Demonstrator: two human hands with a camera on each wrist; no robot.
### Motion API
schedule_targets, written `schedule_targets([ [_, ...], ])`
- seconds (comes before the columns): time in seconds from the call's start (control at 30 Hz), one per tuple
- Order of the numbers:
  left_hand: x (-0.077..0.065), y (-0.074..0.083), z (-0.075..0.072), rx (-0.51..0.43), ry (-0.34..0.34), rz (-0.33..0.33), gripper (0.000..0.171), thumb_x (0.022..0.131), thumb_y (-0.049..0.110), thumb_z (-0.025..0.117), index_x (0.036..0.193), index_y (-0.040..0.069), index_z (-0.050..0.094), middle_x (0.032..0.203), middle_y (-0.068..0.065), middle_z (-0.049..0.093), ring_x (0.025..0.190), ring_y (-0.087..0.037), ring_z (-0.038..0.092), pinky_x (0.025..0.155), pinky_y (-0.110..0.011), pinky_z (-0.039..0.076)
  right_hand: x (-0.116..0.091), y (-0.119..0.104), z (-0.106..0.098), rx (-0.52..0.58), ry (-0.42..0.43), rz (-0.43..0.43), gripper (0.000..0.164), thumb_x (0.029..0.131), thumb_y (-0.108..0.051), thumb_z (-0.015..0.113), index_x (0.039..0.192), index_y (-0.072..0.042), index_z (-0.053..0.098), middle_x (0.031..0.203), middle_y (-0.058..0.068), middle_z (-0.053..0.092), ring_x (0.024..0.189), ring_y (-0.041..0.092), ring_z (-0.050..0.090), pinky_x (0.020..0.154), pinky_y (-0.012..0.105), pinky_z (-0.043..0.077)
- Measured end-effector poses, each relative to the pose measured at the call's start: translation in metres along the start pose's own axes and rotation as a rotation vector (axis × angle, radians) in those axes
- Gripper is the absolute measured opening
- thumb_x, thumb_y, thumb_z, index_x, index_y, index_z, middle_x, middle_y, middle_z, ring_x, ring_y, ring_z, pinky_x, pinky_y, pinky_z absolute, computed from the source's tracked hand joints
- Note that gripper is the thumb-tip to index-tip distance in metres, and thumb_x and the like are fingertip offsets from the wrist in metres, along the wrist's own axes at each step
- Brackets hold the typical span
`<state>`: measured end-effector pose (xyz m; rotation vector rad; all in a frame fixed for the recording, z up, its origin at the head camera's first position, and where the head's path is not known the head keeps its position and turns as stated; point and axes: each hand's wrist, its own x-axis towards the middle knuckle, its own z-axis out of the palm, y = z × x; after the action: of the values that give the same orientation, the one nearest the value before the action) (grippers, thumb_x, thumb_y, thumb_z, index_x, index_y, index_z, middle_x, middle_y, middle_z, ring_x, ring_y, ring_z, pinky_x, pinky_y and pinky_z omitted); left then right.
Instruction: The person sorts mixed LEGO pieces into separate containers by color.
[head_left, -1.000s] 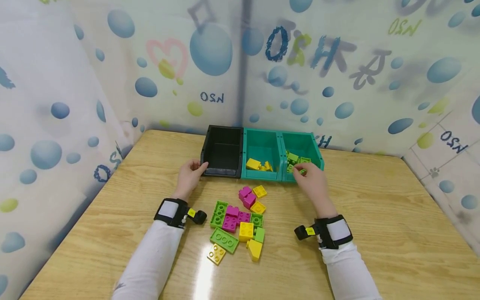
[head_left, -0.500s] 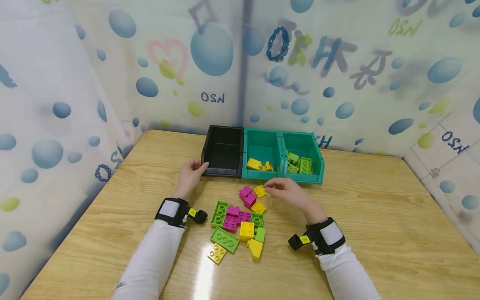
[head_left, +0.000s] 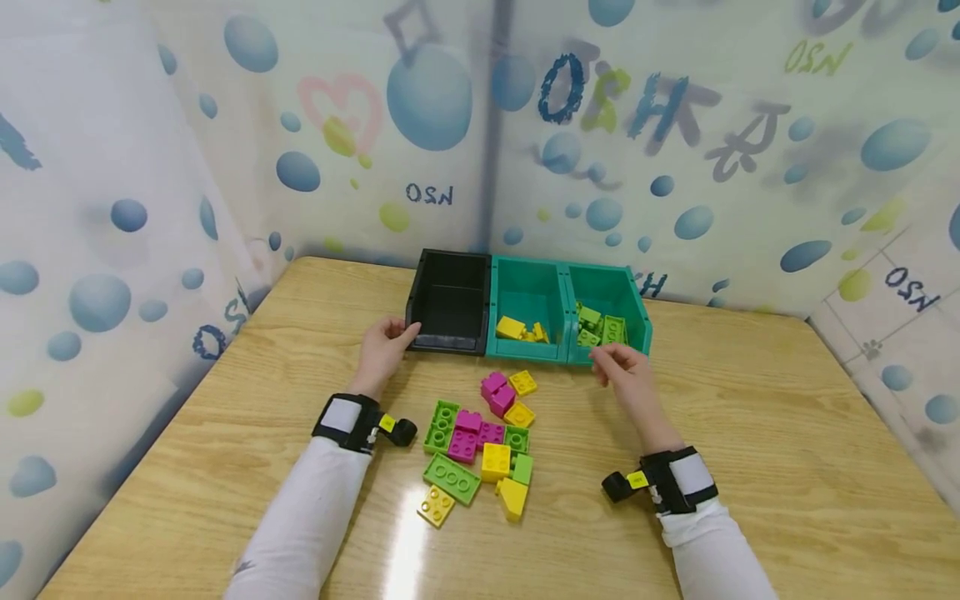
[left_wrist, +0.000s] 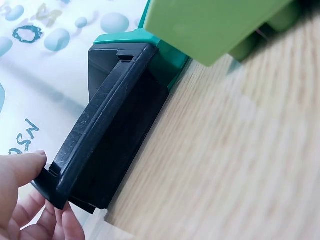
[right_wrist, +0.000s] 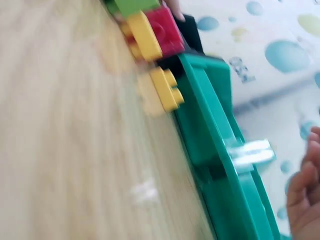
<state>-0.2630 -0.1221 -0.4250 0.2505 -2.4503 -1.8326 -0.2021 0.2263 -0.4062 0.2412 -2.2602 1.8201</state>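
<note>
In the head view my left hand [head_left: 382, 354] grips the front left corner of the black bin [head_left: 450, 292]. The left wrist view has the thumb on the rim and curled fingers underneath. Just in front of the right teal bin [head_left: 607, 287] is my right hand [head_left: 630, 379], fingers loosely bent, no brick visible in them. Green bricks [head_left: 613, 330] lie in that bin. Yellow bricks [head_left: 512, 327] lie in the middle teal bin [head_left: 525, 287]. Loose on the table are magenta bricks [head_left: 462, 446], several yellow ones, such as a square yellow brick [head_left: 496, 461], and green ones, including a long green brick [head_left: 452, 478].
The three bins stand side by side at the back of the wooden table [head_left: 765, 433], near a patterned curtain [head_left: 435, 100]. A yellow brick [head_left: 522, 382] lies close to the front of the bins. Each wrist carries a strapped camera.
My right hand left the right bin, came to the yellow brick near the bins, then moved back right without it. A green brick it covered earlier now shows in the bin. My left hand stays put.
</note>
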Motion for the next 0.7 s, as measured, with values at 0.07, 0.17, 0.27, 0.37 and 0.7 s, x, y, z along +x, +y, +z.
schedule_targets([
  [0.07, 0.000, 0.000, 0.000, 0.003, -0.005, -0.001, 0.029, 0.092, 0.031, 0.061, 0.099, 0.004, 0.054, 0.087, -0.003, 0.046, 0.076, -0.015, 0.045, 0.062, -0.023, 0.040, 0.001, 0.004, -0.010, 0.068, 0.166, -0.003, 0.021, 0.097, -0.011, 0.053, 0.086, 0.004, 0.061, 0.065, -0.007, 0.053, 0.057, 0.008, 0.046, 0.056, 0.019, 0.041],
  [0.17, -0.001, 0.000, 0.000, 0.007, -0.014, -0.002, 0.029, 0.092, 0.031, 0.061, 0.099, 0.004, 0.054, 0.087, -0.003, 0.046, 0.076, -0.016, 0.045, 0.063, -0.024, 0.039, 0.002, 0.012, -0.022, 0.072, 0.396, 0.024, 0.019, 0.097, -0.018, 0.054, 0.085, -0.005, 0.061, 0.068, -0.007, 0.050, 0.062, 0.010, 0.044, 0.058, 0.019, 0.039],
  [0.27, -0.002, 0.000, -0.001, 0.007, -0.020, 0.000, 0.029, 0.093, 0.032, 0.060, 0.100, 0.004, 0.054, 0.086, -0.003, 0.045, 0.077, -0.017, 0.045, 0.063, -0.024, 0.039, 0.003, 0.021, -0.032, -0.027, 0.557, 0.099, 0.016, 0.097, -0.026, 0.054, 0.090, -0.012, 0.059, 0.076, -0.009, 0.047, 0.071, 0.009, 0.043, 0.064, 0.019, 0.037],
  [0.37, -0.002, 0.001, -0.001, 0.010, -0.023, 0.000, 0.030, 0.093, 0.032, 0.060, 0.100, 0.004, 0.054, 0.087, -0.003, 0.045, 0.079, -0.017, 0.044, 0.065, -0.025, 0.038, 0.004, 0.029, -0.039, -0.086, 0.623, 0.169, 0.019, 0.096, -0.030, 0.054, 0.102, -0.012, 0.058, 0.089, -0.010, 0.046, 0.081, 0.007, 0.041, 0.070, 0.020, 0.035],
  [0.7, -0.001, 0.001, -0.001, 0.025, -0.016, 0.003, 0.030, 0.093, 0.033, 0.060, 0.100, 0.004, 0.054, 0.087, -0.003, 0.045, 0.080, -0.018, 0.043, 0.066, -0.027, 0.037, 0.009, 0.031, -0.043, -0.202, 0.296, 0.418, 0.046, 0.099, -0.032, 0.047, 0.131, 0.001, 0.046, 0.124, 0.012, 0.047, 0.098, 0.004, 0.044, 0.080, 0.009, 0.042],
])
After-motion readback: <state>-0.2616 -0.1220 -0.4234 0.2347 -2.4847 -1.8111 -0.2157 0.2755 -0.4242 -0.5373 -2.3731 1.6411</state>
